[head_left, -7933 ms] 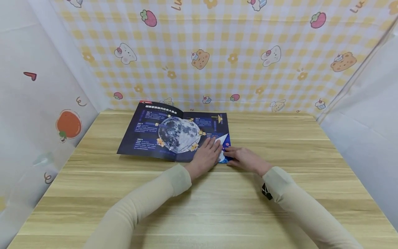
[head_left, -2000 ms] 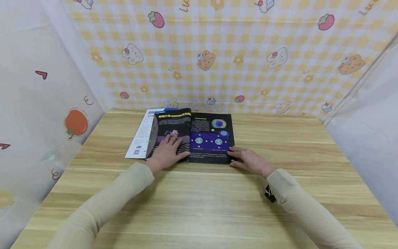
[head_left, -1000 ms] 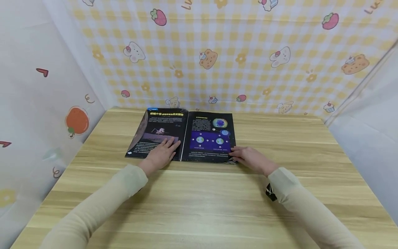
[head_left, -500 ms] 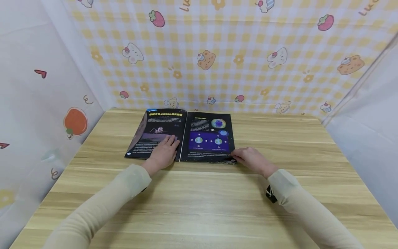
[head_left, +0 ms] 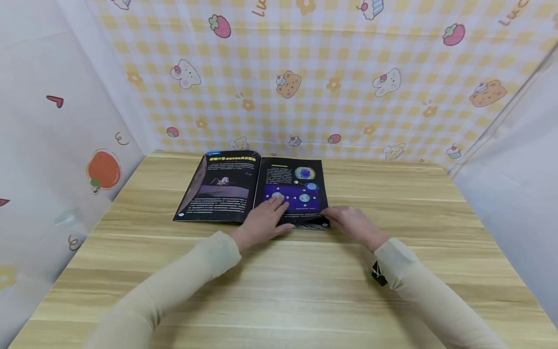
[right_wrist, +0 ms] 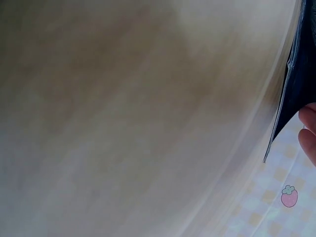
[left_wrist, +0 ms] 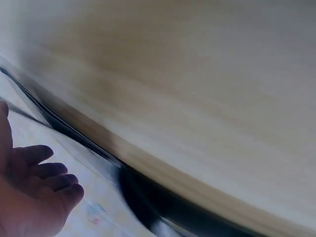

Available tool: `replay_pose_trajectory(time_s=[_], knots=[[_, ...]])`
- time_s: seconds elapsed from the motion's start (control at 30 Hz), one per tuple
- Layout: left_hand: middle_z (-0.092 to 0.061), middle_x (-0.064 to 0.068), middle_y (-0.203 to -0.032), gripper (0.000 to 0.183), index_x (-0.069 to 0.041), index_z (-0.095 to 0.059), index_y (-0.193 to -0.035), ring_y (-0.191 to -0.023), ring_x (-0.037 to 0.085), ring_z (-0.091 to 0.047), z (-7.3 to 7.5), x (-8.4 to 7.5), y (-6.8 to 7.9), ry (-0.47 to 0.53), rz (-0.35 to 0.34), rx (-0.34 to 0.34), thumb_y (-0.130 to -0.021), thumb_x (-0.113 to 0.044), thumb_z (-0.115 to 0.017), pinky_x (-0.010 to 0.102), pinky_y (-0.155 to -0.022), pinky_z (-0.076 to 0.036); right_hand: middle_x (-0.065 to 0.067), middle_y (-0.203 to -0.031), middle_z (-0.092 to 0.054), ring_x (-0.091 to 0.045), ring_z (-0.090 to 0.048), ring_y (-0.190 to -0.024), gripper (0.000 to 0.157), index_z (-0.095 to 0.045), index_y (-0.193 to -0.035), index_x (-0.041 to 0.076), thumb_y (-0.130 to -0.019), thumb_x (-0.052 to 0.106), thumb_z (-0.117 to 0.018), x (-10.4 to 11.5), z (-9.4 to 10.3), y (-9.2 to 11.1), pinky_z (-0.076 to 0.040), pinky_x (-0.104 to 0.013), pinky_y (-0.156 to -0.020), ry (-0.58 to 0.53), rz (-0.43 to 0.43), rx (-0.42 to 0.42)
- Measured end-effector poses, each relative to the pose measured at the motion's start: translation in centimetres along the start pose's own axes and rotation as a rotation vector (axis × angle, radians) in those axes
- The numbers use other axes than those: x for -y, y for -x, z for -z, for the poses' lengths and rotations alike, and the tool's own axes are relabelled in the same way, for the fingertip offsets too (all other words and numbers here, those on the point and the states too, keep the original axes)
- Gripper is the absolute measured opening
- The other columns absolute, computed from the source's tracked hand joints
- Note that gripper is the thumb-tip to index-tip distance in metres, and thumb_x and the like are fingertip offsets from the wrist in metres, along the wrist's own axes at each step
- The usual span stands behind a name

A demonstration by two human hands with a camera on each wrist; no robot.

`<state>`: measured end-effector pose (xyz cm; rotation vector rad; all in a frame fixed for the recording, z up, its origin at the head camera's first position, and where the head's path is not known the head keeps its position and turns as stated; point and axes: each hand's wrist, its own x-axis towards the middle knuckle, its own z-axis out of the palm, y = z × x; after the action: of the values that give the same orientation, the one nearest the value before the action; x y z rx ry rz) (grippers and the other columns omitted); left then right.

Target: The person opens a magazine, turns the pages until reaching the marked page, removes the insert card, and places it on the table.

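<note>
From my remote post, the head view shows me a magazine lying spread on a wooden table, near its far edge and in front of a yellow-checked cloth. The person's left hand reaches across the lower part of the right page, fingers extended over its purple diagram and clasping nothing; the left page, printed with a spidery craft, lies beside it. The right hand pinches the lower right corner of the right page, where the sheet lifts from the leaf beneath; from that grip, the rest of the magazine stretches leftward and toward the cloth. A small black object sits under the cuff of the right sleeve. In the left wrist view, much of it blurred, I see the left hand at lower left, with the magazine's dark edge running diagonally beside it; I cannot tell from this angle whether they touch. In the right wrist view, two fingertips meet the dark paper at far right, above a pink strawberry printed on the cloth; the thumb is hidden there.
</note>
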<state>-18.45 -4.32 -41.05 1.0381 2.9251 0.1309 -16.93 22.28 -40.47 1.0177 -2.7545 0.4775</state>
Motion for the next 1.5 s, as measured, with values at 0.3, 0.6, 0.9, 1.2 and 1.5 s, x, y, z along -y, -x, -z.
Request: replay_pose_trajectory(time_s=[0.3, 0.6, 0.9, 1.2, 1.5], knots=[[-0.037, 0.013, -0.148, 0.063, -0.004, -0.043, -0.141, -0.137, 0.027, -0.035, -0.1, -3.8, -3.0, 0.006, -0.071, -0.033, -0.097, -0.049, -0.041, 0.036, -0.111, -0.033, -0.006, -0.093, -0.073, -0.02, -0.07, -0.085, 0.014, -0.069, -0.098, 0.009, -0.085, 0.006, -0.068, 0.3, 0.0, -0.2, -0.056, -0.036, -0.074, 0.043, 0.022, -0.117], [-0.055, 0.007, -0.135, 0.039, -0.009, -0.058, -0.129, -0.121, 0.021, -0.055, -0.4, -5.2, -4.3, -0.066, -0.068, -0.197, -0.099, -0.031, -0.047, 0.032, -0.097, -0.048, -0.006, -0.091, -0.073, -0.021, -0.07, -0.083, 0.015, -0.069, -0.098, 0.007, -0.083, 0.004, -0.069, 0.4, 0.1, -0.3, -0.057, -0.033, -0.072, 0.056, 0.041, -0.181], [-0.05, 0.014, -0.138, 0.056, -0.003, -0.029, -0.146, -0.124, 0.025, -0.052, 0.0, -4.3, -4.1, -0.055, -0.092, -0.221, -0.094, 0.003, -0.048, 0.037, -0.095, -0.049, -0.019, -0.107, -0.068, -0.032, -0.068, -0.093, 0.035, -0.06, -0.118, -0.002, -0.085, 0.007, -0.067, 0.4, 0.1, -0.3, -0.055, -0.04, -0.08, 0.048, -0.065, -0.227], [-0.012, 0.017, -0.157, 0.074, -0.021, -0.012, -0.152, -0.142, 0.035, -0.018, -0.9, -3.1, -4.2, -0.165, 0.025, -0.213, -0.093, 0.007, -0.047, 0.045, -0.111, -0.03, -0.025, -0.126, -0.056, -0.039, -0.054, -0.117, 0.045, -0.056, -0.124, -0.007, -0.088, 0.018, -0.066, 0.1, -1.1, -0.5, -0.046, -0.046, -0.097, 0.037, -0.019, 0.102], [-0.016, 0.004, -0.158, 0.042, -0.023, -0.045, -0.14, -0.145, 0.031, -0.008, -0.4, -2.8, -4.4, -0.482, -0.042, -0.082, -0.099, -0.029, -0.042, 0.046, -0.117, -0.009, -0.027, -0.131, -0.052, -0.041, -0.049, -0.122, 0.044, -0.056, -0.125, -0.007, -0.09, 0.019, -0.063, 0.1, -1.1, -0.7, -0.043, -0.047, -0.099, -0.013, 0.008, 0.197]])
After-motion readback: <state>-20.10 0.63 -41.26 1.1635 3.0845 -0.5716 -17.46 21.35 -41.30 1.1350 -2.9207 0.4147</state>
